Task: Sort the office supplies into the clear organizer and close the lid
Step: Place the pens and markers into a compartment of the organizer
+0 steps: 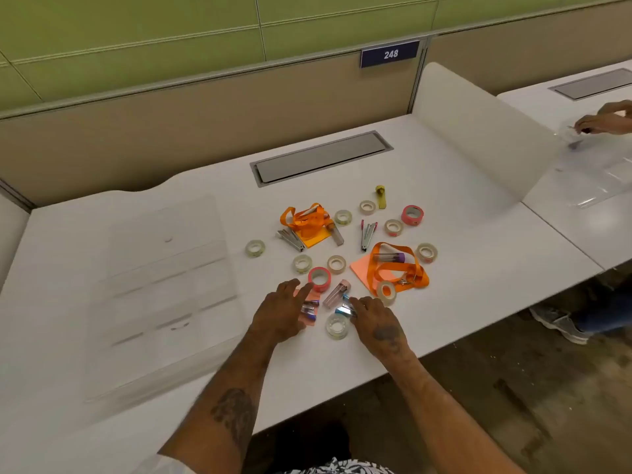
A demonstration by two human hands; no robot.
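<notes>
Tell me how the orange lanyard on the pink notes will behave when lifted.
The orange lanyard lies in loose loops, so probably floppy and will dangle. The purple-capped tube resting among its loops may get dragged along.

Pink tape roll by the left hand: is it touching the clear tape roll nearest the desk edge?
Apart. The head view shows white desk between the pink tape roll and the clear tape roll; their edges never meet.

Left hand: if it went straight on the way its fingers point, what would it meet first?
The nearer pink tape roll. The left hand points its fingers away and to the right, with the fingertips at the roll's near edge. Whether they touch it is unclear from this one view.
</notes>
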